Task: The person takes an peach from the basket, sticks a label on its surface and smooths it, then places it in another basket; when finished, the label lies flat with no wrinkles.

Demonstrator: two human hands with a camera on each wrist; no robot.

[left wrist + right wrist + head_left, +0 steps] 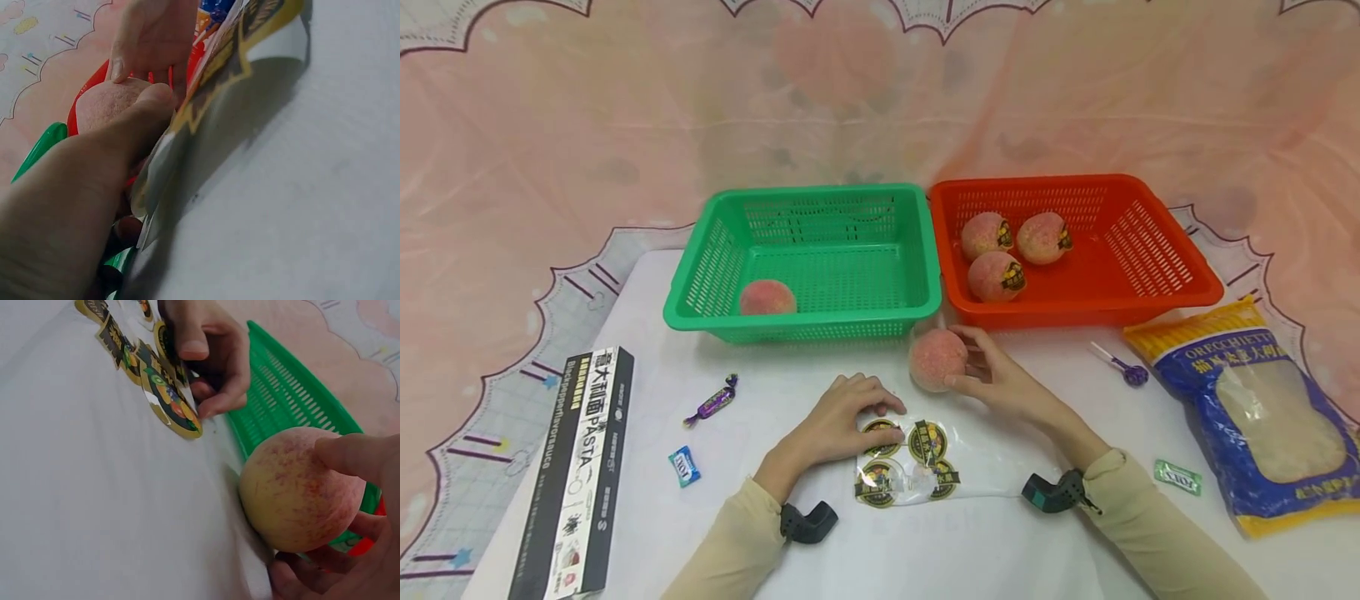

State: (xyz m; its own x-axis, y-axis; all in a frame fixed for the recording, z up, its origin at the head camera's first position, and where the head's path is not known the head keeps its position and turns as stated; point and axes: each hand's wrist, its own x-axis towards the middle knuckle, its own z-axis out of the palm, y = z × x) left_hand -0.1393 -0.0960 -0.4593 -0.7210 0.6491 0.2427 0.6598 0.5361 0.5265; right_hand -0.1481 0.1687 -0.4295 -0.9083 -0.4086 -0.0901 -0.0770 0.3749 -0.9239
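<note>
My right hand (1000,375) holds a pink-and-yellow peach (937,360) low over the white table, just in front of the baskets. In the right wrist view, the thumb lies on top of the peach (297,490), the other fingers beneath. My left hand (846,417) grips the left edge of a clear sheet of stickers (928,442) between thumb and curled fingers. Its round stickers are black and gold with fruit pictures. The left wrist view shows the sheet (219,69) edge-on beside the thumb, partly lifted.
Behind stand a green basket (805,323) with one peach (767,297) and a red basket (1120,312) with 3 stickered peaches (996,277). A pasta box (576,475) lies left, a pasta bag (1277,408) right. Wrapped candies (711,403) and a lollipop (1131,373) lie between.
</note>
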